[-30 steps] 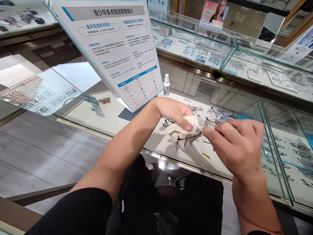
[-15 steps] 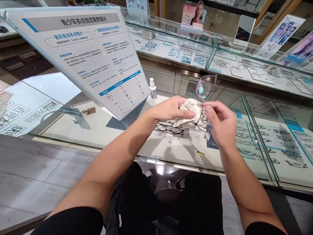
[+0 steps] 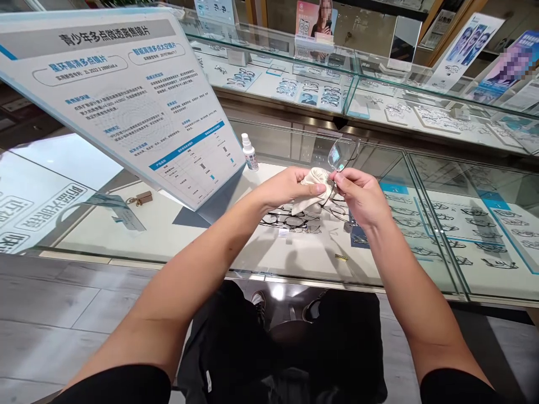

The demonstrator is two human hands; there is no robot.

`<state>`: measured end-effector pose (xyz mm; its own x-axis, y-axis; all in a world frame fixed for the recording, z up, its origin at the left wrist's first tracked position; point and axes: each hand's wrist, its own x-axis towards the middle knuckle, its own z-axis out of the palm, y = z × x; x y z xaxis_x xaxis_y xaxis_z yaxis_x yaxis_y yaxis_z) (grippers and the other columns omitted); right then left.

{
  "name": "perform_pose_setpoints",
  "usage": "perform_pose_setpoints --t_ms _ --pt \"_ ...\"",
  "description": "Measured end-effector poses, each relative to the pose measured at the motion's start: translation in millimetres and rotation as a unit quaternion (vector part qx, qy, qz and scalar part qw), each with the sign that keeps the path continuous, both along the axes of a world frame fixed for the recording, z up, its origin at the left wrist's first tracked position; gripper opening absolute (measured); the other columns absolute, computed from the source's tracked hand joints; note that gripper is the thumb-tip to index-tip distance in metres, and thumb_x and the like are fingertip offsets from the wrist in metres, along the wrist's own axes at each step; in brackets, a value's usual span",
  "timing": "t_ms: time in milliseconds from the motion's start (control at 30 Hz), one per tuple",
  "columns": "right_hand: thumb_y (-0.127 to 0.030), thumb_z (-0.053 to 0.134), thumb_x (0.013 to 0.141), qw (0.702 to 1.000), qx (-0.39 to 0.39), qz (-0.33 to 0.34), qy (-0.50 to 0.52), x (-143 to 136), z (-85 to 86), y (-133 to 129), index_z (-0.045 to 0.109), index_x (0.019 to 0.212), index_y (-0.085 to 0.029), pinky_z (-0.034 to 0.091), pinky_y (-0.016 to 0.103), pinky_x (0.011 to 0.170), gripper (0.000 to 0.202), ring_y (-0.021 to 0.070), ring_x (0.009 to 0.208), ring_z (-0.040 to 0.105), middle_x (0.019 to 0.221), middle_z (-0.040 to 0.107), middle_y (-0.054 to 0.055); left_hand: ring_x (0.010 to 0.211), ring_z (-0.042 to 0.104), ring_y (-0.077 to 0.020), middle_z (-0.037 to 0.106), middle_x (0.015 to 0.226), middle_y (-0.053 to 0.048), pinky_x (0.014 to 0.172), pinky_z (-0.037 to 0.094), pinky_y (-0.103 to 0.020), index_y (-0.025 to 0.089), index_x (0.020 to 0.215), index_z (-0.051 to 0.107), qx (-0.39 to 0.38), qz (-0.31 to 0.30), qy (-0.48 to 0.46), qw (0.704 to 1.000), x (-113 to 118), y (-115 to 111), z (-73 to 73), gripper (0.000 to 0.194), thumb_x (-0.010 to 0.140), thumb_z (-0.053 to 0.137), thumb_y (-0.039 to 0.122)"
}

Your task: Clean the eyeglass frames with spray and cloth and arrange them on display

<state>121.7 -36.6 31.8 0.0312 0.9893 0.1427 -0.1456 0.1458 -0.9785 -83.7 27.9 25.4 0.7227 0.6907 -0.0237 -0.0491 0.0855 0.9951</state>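
Note:
A cream cloth [image 3: 310,189] is bunched in my left hand [image 3: 290,186], its thumb pressed on top and the cloth wrapped around one side of a pair of glasses. My right hand [image 3: 362,196] pinches the thin frame of these glasses [image 3: 343,154] near their middle, close beside the cloth. One clear lens sticks up above my right fingers; the other is largely hidden by the cloth. Both hands are over the glass counter [image 3: 269,255], where more eyeglass frames [image 3: 290,219] show below them.
A large printed sign [image 3: 138,106] leans at the left. Behind my left hand stands a small white spray bottle [image 3: 250,152]. A brown keychain item [image 3: 144,197] lies left. Glass display cases [image 3: 471,224] with eyewear extend right and behind.
The view has shifted, so the sign and counter appear further left. Both hands still hold the cloth and glasses; the upper lens is tilted a little differently.

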Motion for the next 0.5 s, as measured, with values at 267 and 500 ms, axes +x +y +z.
perform_pose_setpoints --t_ms 267,500 --pt "-0.057 0.098 0.072 0.999 0.014 -0.027 0.012 0.3 -9.4 5.6 0.085 0.085 -0.024 0.052 0.031 0.064 0.038 0.0132 0.068 0.055 0.094 0.079 0.003 0.081 0.071 -0.0144 0.080 0.093 -0.010 0.077 0.055 -0.026 0.010 0.097 0.082 -0.094 -0.011 -0.094 0.991 13.8 -3.5 -14.6 0.054 0.071 0.102 0.053" --pt "-0.059 0.097 0.071 0.999 0.007 -0.038 0.018 1.4 -14.2 9.7 0.082 0.083 -0.024 0.043 0.027 0.055 0.040 0.0117 0.067 0.051 0.100 0.080 0.003 0.086 0.072 -0.0164 0.080 0.100 -0.011 0.079 0.053 -0.026 0.012 0.108 0.083 -0.083 -0.058 -0.085 0.991 12.5 -7.0 -12.6 0.055 0.074 0.101 0.051"
